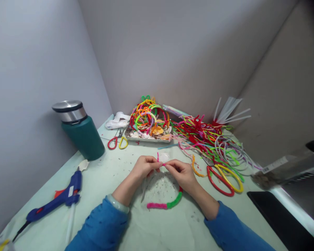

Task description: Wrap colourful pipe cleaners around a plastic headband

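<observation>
Pink pipe cleaner (158, 156): looked light, soft, bendable; best pinched near tip. Held in closed fingertip grip by left hand (144, 166) and right hand (182, 172).

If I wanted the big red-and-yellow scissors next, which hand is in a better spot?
Probably the right hand: the big scissors lie on its side, farther from the left hand. Both seem to pinch the pink strand, so the right would probably need freeing first.

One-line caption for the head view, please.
Hands pinch a thin pink fuzzy stem over a pale green tabletop, a blue glue gun at left and large scissors at right.
</observation>
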The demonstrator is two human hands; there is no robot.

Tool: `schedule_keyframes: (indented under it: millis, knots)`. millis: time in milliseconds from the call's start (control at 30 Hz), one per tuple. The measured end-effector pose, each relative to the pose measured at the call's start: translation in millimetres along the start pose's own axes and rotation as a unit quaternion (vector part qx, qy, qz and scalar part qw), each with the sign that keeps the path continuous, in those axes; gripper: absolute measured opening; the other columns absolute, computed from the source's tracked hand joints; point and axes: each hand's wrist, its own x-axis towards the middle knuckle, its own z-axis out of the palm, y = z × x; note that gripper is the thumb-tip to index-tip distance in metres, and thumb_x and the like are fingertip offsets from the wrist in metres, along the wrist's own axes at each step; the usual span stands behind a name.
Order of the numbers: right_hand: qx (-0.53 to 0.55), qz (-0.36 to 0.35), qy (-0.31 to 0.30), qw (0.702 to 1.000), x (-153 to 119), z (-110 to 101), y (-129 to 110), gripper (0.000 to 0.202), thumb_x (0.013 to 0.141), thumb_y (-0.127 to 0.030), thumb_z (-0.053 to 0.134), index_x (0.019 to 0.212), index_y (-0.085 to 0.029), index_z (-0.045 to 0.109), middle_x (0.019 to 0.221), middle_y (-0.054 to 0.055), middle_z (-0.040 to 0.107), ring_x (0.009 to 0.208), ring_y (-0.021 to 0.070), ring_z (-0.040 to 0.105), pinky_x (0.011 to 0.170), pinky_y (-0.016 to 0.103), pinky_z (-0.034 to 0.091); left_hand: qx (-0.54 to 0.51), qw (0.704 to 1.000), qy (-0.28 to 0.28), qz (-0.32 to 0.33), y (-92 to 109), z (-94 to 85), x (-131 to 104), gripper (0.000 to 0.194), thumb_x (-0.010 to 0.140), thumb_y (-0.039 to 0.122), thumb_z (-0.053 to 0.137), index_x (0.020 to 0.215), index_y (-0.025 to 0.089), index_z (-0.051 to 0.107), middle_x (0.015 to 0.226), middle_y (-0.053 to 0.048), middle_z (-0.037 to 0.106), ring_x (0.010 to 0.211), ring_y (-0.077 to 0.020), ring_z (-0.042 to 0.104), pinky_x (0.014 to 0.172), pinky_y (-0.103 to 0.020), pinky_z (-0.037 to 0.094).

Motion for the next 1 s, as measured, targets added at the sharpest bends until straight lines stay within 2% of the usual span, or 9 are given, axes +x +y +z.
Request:
schedule_keyframes:
  millis: [167, 233, 300, 367, 433, 533, 600, 733, 1000]
  knots:
    - [0.003, 0.007, 0.004, 1.0, 1, 0, 1, 0.022, 0.08, -0.034, 0.057, 0.078, -0.015, 0.068, 0.063, 0.001, 0.061, 0.055, 0.0112, 0.048, 0.052, 0.022, 0.037, -0.006, 1.0, -0.015, -0.007, 1, 0.5, -1, 0.035, 0.068, 0.045, 0.063, 0.062, 0.011, 0.059, 0.053, -0.002, 0.057, 0.033, -0.0034, 0.033, 0.035, -0.02, 0.021]
    - [0.007, 0.018, 0.018, 1.0, 2, 0, 1, 0.023, 0.079, -0.036, 0.058, 0.076, -0.015, 0.068, 0.06, 0.001, 0.058, 0.053, 0.0108, 0.046, 0.05, 0.022, 0.036, 0.04, 0.999, -0.011, 0.023, 2, 1.3, -1, 0.039, 0.074, 0.049, 0.057, 0.063, 0.011, 0.06, 0.047, 0.001, 0.052, 0.033, -0.0048, 0.035, 0.037, -0.02, 0.024]
    - [0.012, 0.03, 0.033, 0.999, 3, 0, 1, 0.024, 0.078, -0.036, 0.058, 0.074, -0.015, 0.068, 0.058, 0.001, 0.057, 0.052, 0.0107, 0.045, 0.048, 0.022, 0.035, 0.101, 0.992, 0.018, 0.075, 2, 1.8, -1, 0.04, 0.077, 0.049, 0.052, 0.068, 0.012, 0.062, 0.046, 0.001, 0.051, 0.038, -0.0071, 0.041, 0.04, -0.019, 0.03]
    - [0.018, 0.038, 0.04, 0.998, 4, -1, 2, 0.024, 0.077, -0.037, 0.059, 0.073, -0.015, 0.067, 0.058, 0.001, 0.056, 0.052, 0.0106, 0.045, 0.048, 0.022, 0.035, 0.162, 0.972, 0.078, 0.153, 2, 1.6, -2, 0.035, 0.079, 0.046, 0.053, 0.072, 0.013, 0.063, 0.054, 0.0, 0.056, 0.048, -0.0091, 0.048, 0.047, -0.02, 0.036]
    - [0.027, 0.044, 0.044, 0.998, 5, -1, 2, 0.024, 0.077, -0.037, 0.059, 0.073, -0.014, 0.067, 0.058, 0.001, 0.056, 0.052, 0.0104, 0.044, 0.048, 0.022, 0.035, 0.216, 0.937, 0.127, 0.243, 4, 0.7, -4, 0.028, 0.08, 0.039, 0.054, 0.072, 0.013, 0.062, 0.066, -0.003, 0.061, 0.059, -0.0106, 0.053, 0.056, -0.021, 0.041]
    - [0.039, 0.051, 0.051, 0.997, 6, -1, 3, 0.025, 0.076, -0.037, 0.06, 0.072, -0.014, 0.066, 0.058, 0.0, 0.055, 0.052, 0.01, 0.043, 0.048, 0.021, 0.035, 0.282, 0.885, 0.128, 0.348, 5, -1.0, -8, 0.02, 0.081, 0.03, 0.054, 0.072, 0.015, 0.062, 0.075, -0.005, 0.063, 0.071, -0.0132, 0.057, 0.068, -0.024, 0.045]
    - [0.044, 0.055, 0.052, 0.996, 6, -1, 5, 0.025, 0.075, -0.038, 0.06, 0.072, -0.014, 0.066, 0.058, 0.0, 0.055, 0.051, 0.0096, 0.043, 0.048, 0.021, 0.034, 0.322, 0.859, 0.11, 0.383, 3, -1.8, -9, 0.014, 0.083, 0.024, 0.052, 0.079, 0.016, 0.063, 0.081, -0.006, 0.064, 0.078, -0.0145, 0.058, 0.072, -0.025, 0.045]
    - [0.047, 0.058, 0.05, 0.996, 7, -2, 5, 0.026, 0.075, -0.039, 0.06, 0.072, -0.014, 0.066, 0.057, 0.0, 0.055, 0.05, 0.0097, 0.043, 0.048, 0.021, 0.035, 0.382, 0.829, 0.091, 0.398, -4, -2.7, -6, 0.018, 0.083, 0.014, 0.049, 0.095, 0.017, 0.062, 0.091, -0.007, 0.064, 0.085, -0.0152, 0.059, 0.076, -0.026, 0.046]
    - [0.044, 0.058, 0.047, 0.996, 6, -2, 3, 0.026, 0.075, -0.039, 0.06, 0.071, -0.014, 0.066, 0.056, 0.0, 0.054, 0.05, 0.0093, 0.041, 0.046, 0.021, 0.034, 0.428, 0.808, 0.102, 0.391, -10, 0.1, -2, 0.024, 0.083, 0.014, 0.047, 0.101, 0.018, 0.063, 0.098, -0.008, 0.065, 0.091, -0.017, 0.061, 0.08, -0.028, 0.049]
